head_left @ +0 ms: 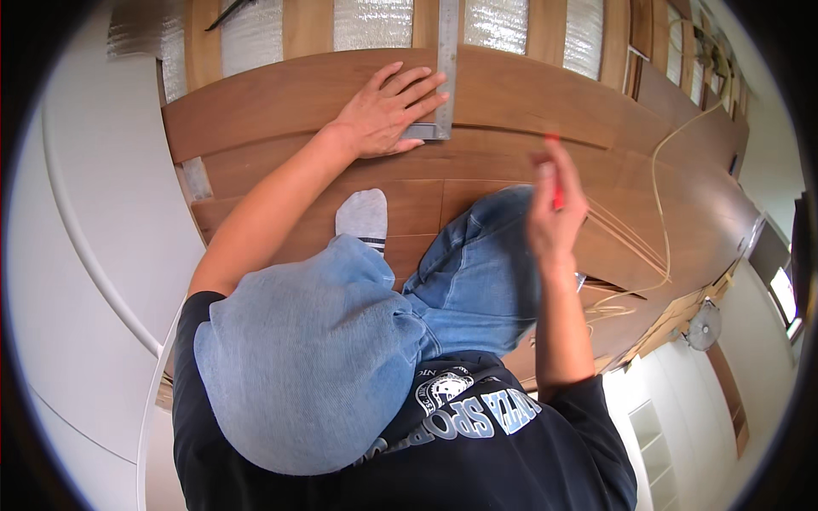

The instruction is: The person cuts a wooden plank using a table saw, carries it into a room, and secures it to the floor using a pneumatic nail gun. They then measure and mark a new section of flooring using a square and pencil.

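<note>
My left hand (pixel 385 112) lies flat with its fingers spread on a loose brown floor plank (pixel 273 95). Its fingertips reach the metal try square (pixel 446 64), whose ruled blade crosses the plank and runs out over the wooden battens; the grey stock (pixel 419 131) sits by my thumb along the plank's near edge. To the right, raised above the floor, my right hand (pixel 558 217) is closed around a slim red pen-like tool (pixel 559 192). Motion blurs that hand, so the tool's exact kind is unclear.
Laid brown flooring (pixel 409 200) stretches under my knees and off to the right. Beyond the plank, battens (pixel 307 30) alternate with silvery foil (pixel 372 24). A pale cord (pixel 656 192) winds across the right side. A white wall (pixel 111 170) stands left; a fan (pixel 705 326) is far right.
</note>
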Demonstrator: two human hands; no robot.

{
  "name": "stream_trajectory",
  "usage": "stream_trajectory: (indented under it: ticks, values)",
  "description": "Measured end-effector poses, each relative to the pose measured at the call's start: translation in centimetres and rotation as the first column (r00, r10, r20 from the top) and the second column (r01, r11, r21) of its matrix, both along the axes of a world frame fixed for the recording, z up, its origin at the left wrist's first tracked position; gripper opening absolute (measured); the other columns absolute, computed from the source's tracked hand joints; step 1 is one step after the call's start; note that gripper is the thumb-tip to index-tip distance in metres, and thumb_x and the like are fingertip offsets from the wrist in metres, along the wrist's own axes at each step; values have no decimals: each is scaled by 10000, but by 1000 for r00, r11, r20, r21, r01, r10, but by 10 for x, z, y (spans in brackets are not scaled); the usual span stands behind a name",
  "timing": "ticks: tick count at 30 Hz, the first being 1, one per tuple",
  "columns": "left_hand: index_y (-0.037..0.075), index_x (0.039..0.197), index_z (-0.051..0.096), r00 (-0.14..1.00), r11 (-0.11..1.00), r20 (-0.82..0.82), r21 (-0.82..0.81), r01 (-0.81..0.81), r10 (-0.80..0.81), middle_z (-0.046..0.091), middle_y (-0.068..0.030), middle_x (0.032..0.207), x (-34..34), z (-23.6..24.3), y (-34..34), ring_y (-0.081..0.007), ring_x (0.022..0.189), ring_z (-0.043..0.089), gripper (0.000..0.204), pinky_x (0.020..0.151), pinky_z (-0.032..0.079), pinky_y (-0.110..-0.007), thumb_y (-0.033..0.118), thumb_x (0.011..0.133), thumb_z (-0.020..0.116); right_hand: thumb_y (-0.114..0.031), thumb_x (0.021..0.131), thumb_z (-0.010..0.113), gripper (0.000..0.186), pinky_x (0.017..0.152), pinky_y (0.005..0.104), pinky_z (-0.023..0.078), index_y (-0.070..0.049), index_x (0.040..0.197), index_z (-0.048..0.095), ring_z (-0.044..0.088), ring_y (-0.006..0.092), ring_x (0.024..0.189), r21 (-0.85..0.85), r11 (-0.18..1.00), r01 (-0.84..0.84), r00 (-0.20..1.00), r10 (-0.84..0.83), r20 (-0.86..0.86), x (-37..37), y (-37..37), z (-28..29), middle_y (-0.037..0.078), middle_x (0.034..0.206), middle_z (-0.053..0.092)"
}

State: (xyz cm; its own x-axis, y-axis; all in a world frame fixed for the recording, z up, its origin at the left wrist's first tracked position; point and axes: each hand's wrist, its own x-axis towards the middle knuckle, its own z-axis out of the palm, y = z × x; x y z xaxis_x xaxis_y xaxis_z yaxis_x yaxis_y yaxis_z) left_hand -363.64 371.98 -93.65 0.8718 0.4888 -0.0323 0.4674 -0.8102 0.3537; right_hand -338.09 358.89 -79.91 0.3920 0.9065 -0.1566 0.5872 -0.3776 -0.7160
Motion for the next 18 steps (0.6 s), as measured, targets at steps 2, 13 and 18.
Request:
stream_trajectory:
  ticks: [2, 13, 18]
  values:
    - [171, 1514, 471, 1000, 999, 23, 32, 6, -7, 359, -42, 1639, -8, 6, 2, -219, 1496, 331, 754, 1243, 228, -469, 462, 869, 732, -149, 1074, 544, 329, 980, 315, 514, 26, 1348, 596, 698, 198, 1059, 120, 976, 181, 977, -165, -138, 50, 7, -27, 156, 1109, 743]
    - [110, 1189, 678, 970, 978, 183, -162, -130, 160, 664, -53, 1169, -40, 44, 45, -237, 1135, 619, 372, 1048, 442, -449, 180, 841, 790, -231, 948, 659, 683, 1205, 519, 281, 13, 1520, 376, 309, 462, 1484, 121, 991, 63, 846, -118, 521, 122, -39, -182, 298, 1611, 314]
    - [127, 1261, 660, 985, 980, 69, 114, -165, 158, 627, -72, 1276, -25, 35, 138, -280, 1258, 560, 464, 1106, 369, -481, 107, 813, 778, -198, 869, 683, 715, 1175, 552, 307, -14, 1505, 414, 367, 472, 1439, 68, 992, 106, 810, -126, 573, 110, -26, -178, 297, 1582, 366]
